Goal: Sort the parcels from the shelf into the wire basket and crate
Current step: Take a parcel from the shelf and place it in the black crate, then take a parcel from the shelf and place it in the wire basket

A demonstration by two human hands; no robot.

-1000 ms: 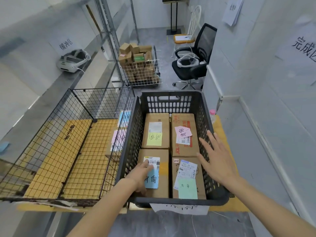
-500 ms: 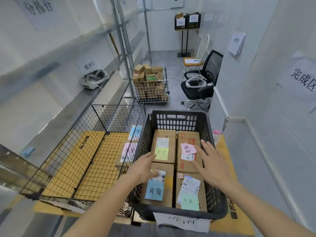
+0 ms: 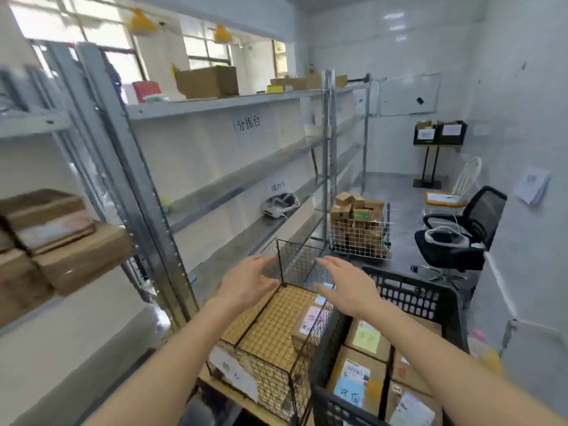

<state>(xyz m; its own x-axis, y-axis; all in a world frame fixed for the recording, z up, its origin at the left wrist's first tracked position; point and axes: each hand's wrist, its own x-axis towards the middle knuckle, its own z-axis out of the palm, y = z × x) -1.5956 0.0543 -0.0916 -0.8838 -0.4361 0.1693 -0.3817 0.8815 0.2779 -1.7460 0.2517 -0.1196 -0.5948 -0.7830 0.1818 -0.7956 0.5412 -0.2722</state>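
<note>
My left hand [image 3: 246,284] and my right hand [image 3: 347,287] hover empty above the black wire basket [image 3: 276,385], fingers spread and palms facing each other. The basket holds a parcel with a pink note [image 3: 310,324] against its right side. To its right, the black plastic crate [image 3: 412,293] holds several cardboard parcels, one with a blue note [image 3: 353,385] and one with a green note [image 3: 365,336]. More brown parcels [image 3: 52,241] are stacked on the metal shelf at the far left.
A long metal shelving unit [image 3: 172,210] runs along the left wall, with a white headset [image 3: 279,204] on it. A wire cart full of small boxes [image 3: 359,232] stands further back. A black office chair [image 3: 461,235] sits on the right by the wall.
Both hands have lifted out of the crate and moved left, over the wire basket. My view has swung up and left toward the shelves.
</note>
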